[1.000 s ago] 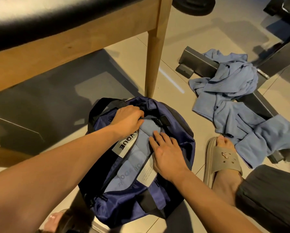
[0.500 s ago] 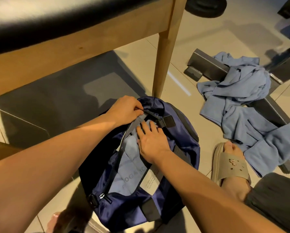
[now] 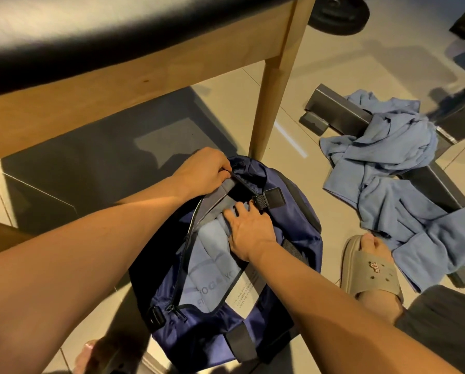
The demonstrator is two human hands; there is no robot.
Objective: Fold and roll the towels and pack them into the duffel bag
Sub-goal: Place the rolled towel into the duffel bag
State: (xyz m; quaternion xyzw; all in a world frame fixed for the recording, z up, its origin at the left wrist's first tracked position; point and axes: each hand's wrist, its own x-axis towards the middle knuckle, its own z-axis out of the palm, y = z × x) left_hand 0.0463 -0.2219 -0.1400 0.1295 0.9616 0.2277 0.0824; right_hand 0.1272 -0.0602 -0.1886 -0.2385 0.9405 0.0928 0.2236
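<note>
The open duffel bag (image 3: 293,230) sits on the floor (image 3: 333,63) beside a table leg (image 3: 269,103), the left hand (image 3: 207,171) pinching its rim with curled fingers while the right hand (image 3: 248,229), fingers spread, presses the towel (image 3: 212,252) inside, well apart from the loose towels (image 3: 382,157).

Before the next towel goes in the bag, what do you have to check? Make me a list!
1. Duffel bag mouth held open: ok, the left hand grips its zipper edge.
2. Packed towel pushed down: ok, the right hand presses on it.
3. Room left inside: cannot tell.
4. Loose towels folded and rolled: not ok, they lie crumpled on the floor.
5. A hand free to fetch one: not ok, both are busy.
</note>
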